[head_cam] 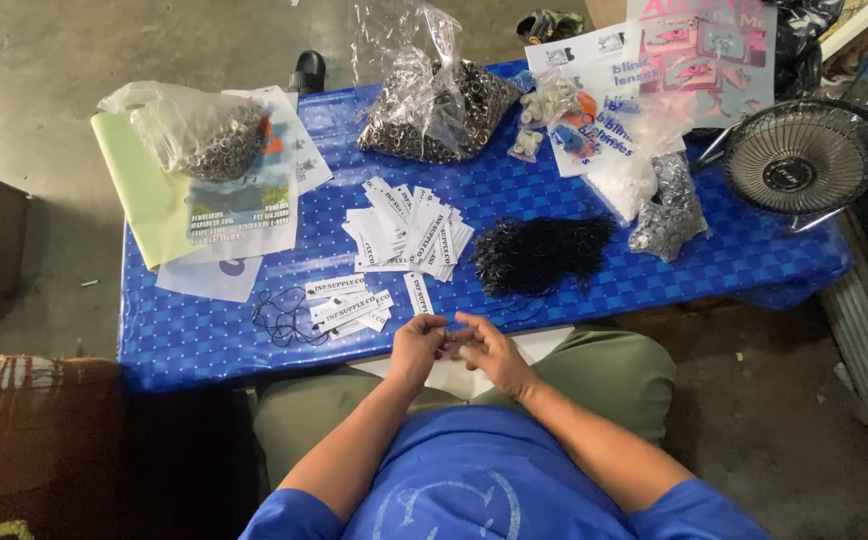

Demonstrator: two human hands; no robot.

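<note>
My left hand (416, 345) and my right hand (489, 350) meet at the near edge of the blue checked table (204, 340), fingertips together over my lap. They seem to pinch something small between them; what it is stays hidden. Just ahead of my hands lies a single white paper tag (418, 292). A small group of tags with black strings (344, 308) lies to the left. A larger heap of white tags (409, 228) sits mid-table, and a bundle of black strings (539, 255) lies to its right.
A clear bag of dark metal rings (434, 105) stands at the back, another bag of rings (199, 135) lies on papers at the left. Silvery pieces in plastic (666, 210) and printed sheets (594, 90) fill the right. A small fan (802, 160) sits at the table's right end.
</note>
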